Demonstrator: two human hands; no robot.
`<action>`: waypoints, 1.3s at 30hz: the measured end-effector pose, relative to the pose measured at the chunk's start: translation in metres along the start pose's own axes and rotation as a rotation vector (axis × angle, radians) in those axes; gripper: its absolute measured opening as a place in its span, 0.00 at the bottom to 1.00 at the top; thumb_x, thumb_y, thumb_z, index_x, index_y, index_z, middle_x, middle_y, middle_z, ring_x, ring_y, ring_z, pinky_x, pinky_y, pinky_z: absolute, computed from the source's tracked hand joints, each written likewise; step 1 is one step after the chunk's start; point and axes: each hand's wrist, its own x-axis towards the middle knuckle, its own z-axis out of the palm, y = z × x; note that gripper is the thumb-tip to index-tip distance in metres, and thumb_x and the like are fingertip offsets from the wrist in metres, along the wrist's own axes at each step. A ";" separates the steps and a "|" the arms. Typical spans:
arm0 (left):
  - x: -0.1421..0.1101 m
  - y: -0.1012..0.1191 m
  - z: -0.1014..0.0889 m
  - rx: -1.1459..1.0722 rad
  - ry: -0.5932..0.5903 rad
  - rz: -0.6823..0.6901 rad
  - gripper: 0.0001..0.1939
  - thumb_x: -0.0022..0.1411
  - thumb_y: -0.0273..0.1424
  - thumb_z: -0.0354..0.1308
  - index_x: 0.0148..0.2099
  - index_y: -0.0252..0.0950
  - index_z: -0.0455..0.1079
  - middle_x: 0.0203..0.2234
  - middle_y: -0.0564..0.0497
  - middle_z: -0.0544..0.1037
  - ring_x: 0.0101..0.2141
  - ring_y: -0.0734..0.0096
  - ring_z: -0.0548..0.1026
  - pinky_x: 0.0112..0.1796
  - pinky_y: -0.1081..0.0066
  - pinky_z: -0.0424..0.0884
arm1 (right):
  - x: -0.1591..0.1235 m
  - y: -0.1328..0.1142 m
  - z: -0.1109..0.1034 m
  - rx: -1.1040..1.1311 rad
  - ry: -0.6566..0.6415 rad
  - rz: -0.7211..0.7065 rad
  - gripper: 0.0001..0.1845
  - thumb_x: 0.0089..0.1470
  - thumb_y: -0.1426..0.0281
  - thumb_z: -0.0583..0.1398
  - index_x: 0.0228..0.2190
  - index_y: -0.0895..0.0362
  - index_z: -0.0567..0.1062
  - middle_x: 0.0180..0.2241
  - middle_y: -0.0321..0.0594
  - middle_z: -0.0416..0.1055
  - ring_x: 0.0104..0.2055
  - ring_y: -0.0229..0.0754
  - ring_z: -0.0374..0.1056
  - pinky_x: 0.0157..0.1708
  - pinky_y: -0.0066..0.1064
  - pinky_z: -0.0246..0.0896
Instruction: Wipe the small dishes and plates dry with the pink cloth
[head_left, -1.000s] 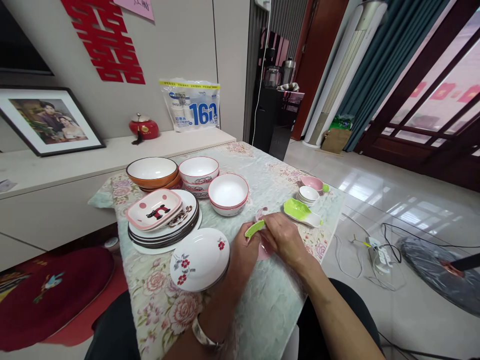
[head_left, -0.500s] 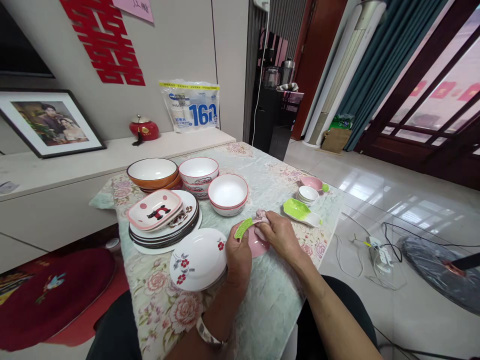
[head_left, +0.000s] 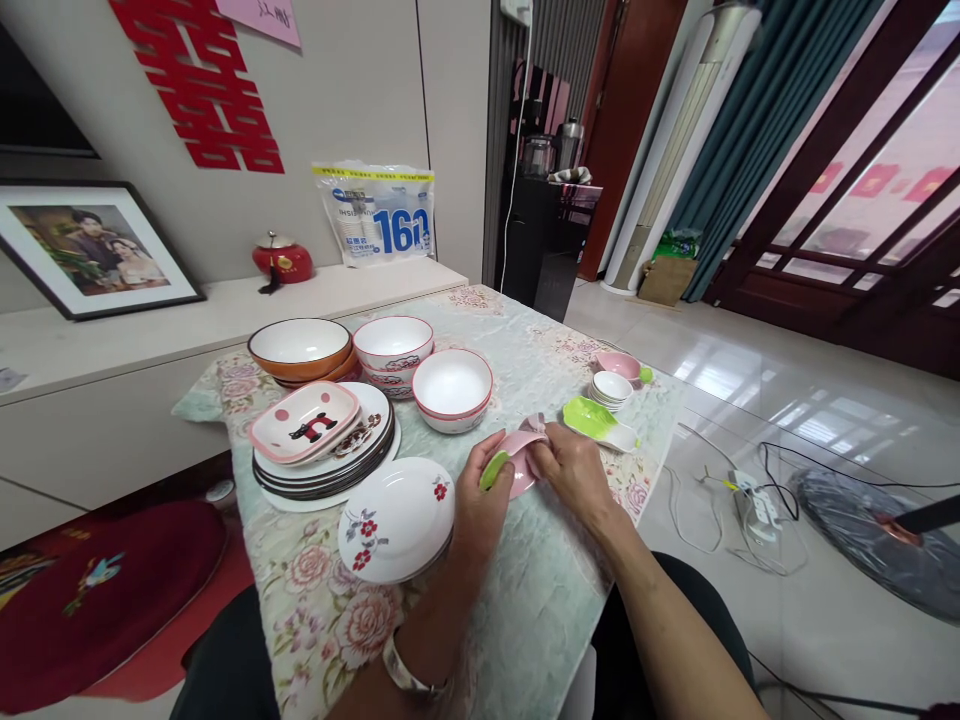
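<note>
My left hand (head_left: 480, 505) grips a small pink dish (head_left: 520, 462) by its green handle, just above the table. My right hand (head_left: 574, 478) is closed on a pink cloth (head_left: 536, 425) pressed against the dish's right side. Both hands are at the middle front of the floral tablecloth (head_left: 517, 590). A white plate with red flowers (head_left: 396, 520) lies just left of my left hand. A green leaf-shaped dish (head_left: 596, 420) lies just beyond my right hand.
A stack of plates topped by a pink square dish (head_left: 306, 422) sits at the left, with an orange bowl (head_left: 300, 347) and white bowls (head_left: 452, 388) behind. Small white saucers (head_left: 613, 388) and a pink dish (head_left: 622, 366) stand at the table's right edge. Cables and a fan lie on the floor at right.
The pink dish has turned in my hands and its green handle now points down-left. My right hand has shifted the cloth along the dish's rim.
</note>
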 end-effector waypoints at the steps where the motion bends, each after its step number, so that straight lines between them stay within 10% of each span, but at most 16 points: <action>1: 0.000 0.001 0.000 -0.009 -0.033 -0.024 0.22 0.53 0.27 0.62 0.52 0.37 0.73 0.48 0.45 0.80 0.49 0.60 0.77 0.52 0.63 0.71 | 0.000 0.001 -0.003 -0.057 0.025 -0.059 0.10 0.58 0.72 0.53 0.27 0.55 0.72 0.23 0.37 0.69 0.25 0.40 0.61 0.28 0.30 0.49; 11: -0.002 -0.006 -0.002 0.278 -0.051 0.130 0.23 0.50 0.18 0.57 0.47 0.41 0.74 0.43 0.48 0.81 0.46 0.58 0.76 0.51 0.61 0.68 | -0.005 -0.007 -0.003 -0.266 0.058 -0.447 0.15 0.59 0.78 0.50 0.42 0.57 0.75 0.32 0.45 0.74 0.35 0.44 0.67 0.34 0.32 0.59; 29: 0.005 -0.023 -0.004 -0.069 0.162 0.014 0.20 0.50 0.26 0.56 0.48 0.38 0.70 0.42 0.49 0.78 0.44 0.63 0.75 0.48 0.67 0.70 | 0.002 0.000 0.016 0.363 -0.163 0.201 0.17 0.57 0.60 0.59 0.22 0.55 0.65 0.21 0.31 0.62 0.25 0.37 0.58 0.27 0.28 0.49; 39: -0.001 0.005 -0.002 0.150 -0.053 0.018 0.15 0.50 0.24 0.54 0.42 0.36 0.73 0.35 0.51 0.79 0.38 0.63 0.76 0.43 0.66 0.71 | -0.004 -0.004 -0.004 -0.236 0.073 -0.372 0.11 0.63 0.72 0.51 0.36 0.58 0.73 0.29 0.41 0.70 0.31 0.42 0.64 0.31 0.30 0.53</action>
